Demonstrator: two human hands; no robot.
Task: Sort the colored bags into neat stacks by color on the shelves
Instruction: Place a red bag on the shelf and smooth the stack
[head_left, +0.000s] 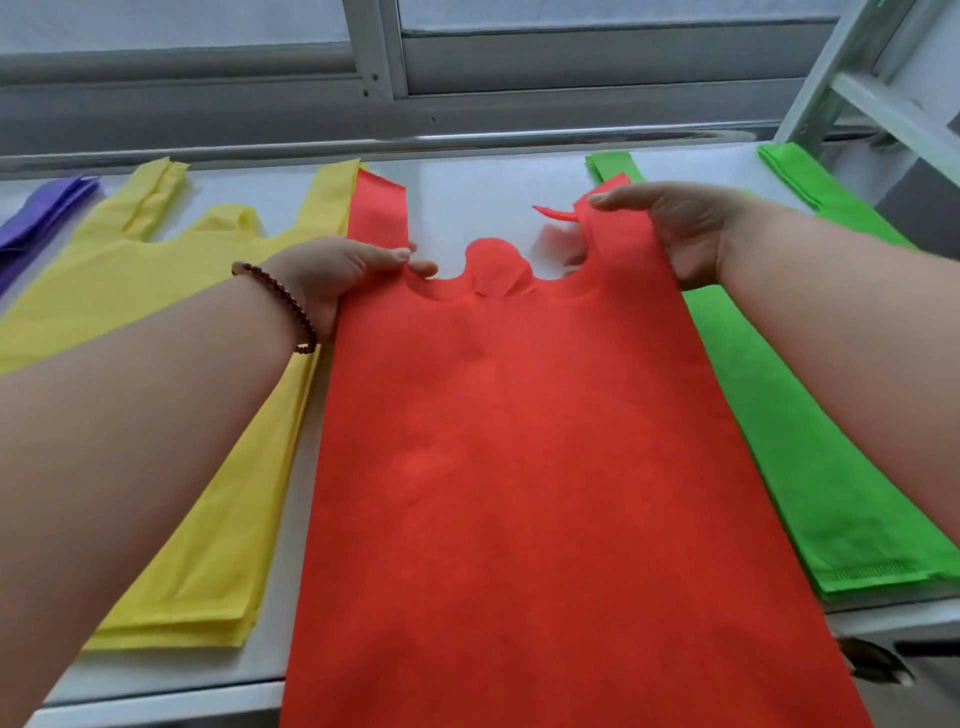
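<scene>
Left hand (332, 280): fingers pinch the red bag (519, 467) below its left handle.
Right hand (670, 228): fingers clasp the right handle's base.
Red bag: spread on the white shelf (467, 192), between the yellow stack (156, 322) and green stack (831, 467).

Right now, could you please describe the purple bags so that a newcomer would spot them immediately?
Start at the white shelf beneath the window, where coloured bags lie side by side. Go to its far left end, past the yellow stack. The purple bags lie there, cut off by the picture's edge, the only dark colour.
</scene>
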